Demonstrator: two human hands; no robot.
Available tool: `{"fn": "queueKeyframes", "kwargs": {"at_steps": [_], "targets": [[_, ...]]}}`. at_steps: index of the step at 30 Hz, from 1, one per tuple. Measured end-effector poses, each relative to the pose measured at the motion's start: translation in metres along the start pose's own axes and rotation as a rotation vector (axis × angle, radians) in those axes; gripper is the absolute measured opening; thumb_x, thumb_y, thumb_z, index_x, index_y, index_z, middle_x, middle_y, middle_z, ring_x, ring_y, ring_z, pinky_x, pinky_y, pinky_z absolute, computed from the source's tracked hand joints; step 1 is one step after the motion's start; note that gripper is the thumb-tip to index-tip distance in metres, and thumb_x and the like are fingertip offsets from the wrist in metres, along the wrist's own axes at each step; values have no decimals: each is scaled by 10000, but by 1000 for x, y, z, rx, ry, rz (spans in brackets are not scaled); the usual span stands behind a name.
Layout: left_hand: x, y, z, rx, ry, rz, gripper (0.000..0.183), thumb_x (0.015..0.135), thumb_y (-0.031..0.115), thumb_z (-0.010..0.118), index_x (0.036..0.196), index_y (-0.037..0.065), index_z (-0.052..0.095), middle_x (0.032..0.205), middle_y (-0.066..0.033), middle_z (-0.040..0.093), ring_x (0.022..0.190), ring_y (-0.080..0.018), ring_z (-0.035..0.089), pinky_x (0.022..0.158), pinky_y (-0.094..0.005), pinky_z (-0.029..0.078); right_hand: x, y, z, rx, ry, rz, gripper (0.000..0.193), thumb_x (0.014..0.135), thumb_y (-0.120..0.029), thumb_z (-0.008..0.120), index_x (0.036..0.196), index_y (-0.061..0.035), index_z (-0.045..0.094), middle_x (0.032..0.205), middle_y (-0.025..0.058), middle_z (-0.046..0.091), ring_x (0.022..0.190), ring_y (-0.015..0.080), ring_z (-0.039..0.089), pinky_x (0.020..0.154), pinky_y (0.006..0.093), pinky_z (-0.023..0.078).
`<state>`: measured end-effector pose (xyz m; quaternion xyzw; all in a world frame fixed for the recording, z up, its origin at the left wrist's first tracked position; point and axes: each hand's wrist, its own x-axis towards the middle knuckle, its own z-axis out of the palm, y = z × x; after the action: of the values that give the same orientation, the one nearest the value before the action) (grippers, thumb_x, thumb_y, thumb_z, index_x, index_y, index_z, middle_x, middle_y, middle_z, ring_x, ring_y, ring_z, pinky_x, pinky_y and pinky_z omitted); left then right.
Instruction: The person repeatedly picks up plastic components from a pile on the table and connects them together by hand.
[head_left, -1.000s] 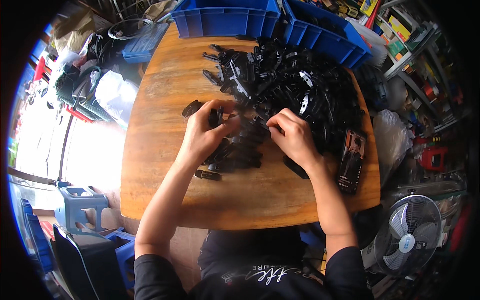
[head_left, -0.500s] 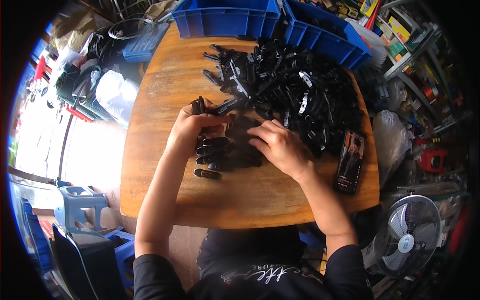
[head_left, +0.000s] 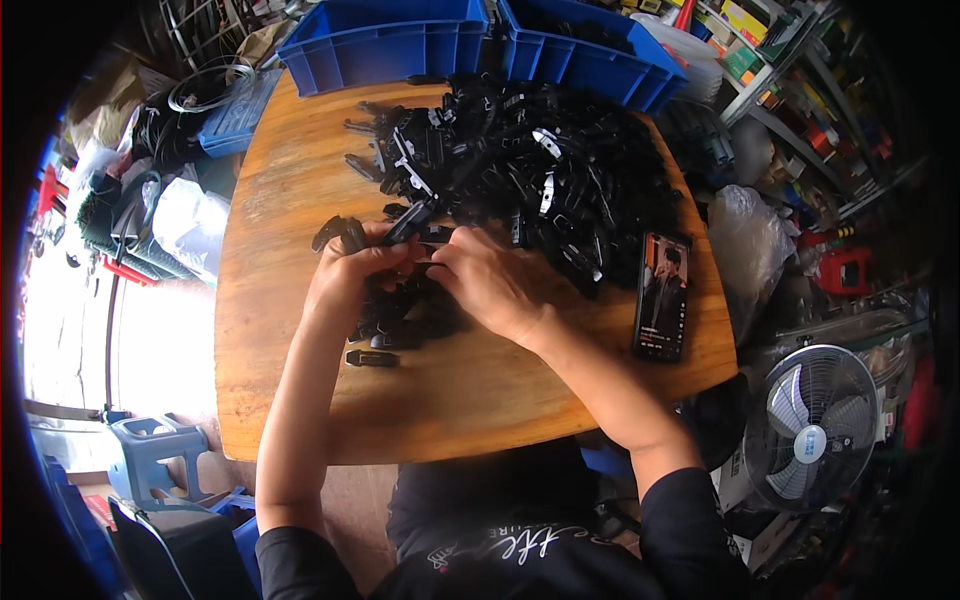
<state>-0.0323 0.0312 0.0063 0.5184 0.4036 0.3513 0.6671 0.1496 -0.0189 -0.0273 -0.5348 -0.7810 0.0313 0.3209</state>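
My left hand is closed around several elongated black plastic pieces. One black plastic piece points up and right from its thumb, and the rounded ends of others stick out at its left. Close against it, my right hand has its fingers pinched together; a thin dark edge shows at the tips, too small to name. Below the hands lies a small heap of black pieces, partly hidden by them. A single black piece rests nearer me on the wooden table.
A large pile of black plastic parts, some with silvery metal, covers the far right of the table. Behind it stand a blue crate and a second blue crate. A lit phone lies at right, near a fan.
My right hand has moved in from the small heap to meet my left hand. The piece in my left hand is tilted more upright. The whole view has shifted a little.
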Motion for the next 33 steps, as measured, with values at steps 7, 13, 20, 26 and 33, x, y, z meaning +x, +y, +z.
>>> {"fn": "queueKeyframes", "kwargs": {"at_steps": [7,13,20,26,33], "targets": [[2,-3,-2,28,-25,34,229,718,120,595,887,-26,649,694,-79,632,585,-128,533,560,-239,412,-5,-3,-1,-30,-63,-95,124,782,-102,616,844,-12,557,928,130,531,910,272,529,767,375,470],[-2,-3,-1,18,25,56,201,720,92,604,876,-30,638,683,-81,639,554,-120,544,540,-233,424,0,-7,-22,518,-123,159,186,757,-34,657,906,0,552,835,103,614,751,212,619,673,296,504],[-11,-2,16,211,-17,46,166,740,8,617,903,-28,620,660,-45,620,537,-87,573,504,-208,455,-1,-16,-39,931,40,206,164,799,-27,662,929,1,566,803,20,602,722,60,572,656,218,487],[-15,9,16,126,-94,21,197,736,5,597,929,-24,623,696,-49,641,542,-80,565,522,-207,456,0,-17,-43,1125,142,287,99,867,-87,602,931,-11,603,840,-1,565,787,61,555,682,198,462],[-21,9,27,234,-220,61,357,715,41,635,1061,-11,564,799,-52,655,599,-71,558,547,-200,449,2,-7,-45,523,271,-113,111,845,10,582,950,-19,604,894,57,544,756,132,567,649,239,472]]}}
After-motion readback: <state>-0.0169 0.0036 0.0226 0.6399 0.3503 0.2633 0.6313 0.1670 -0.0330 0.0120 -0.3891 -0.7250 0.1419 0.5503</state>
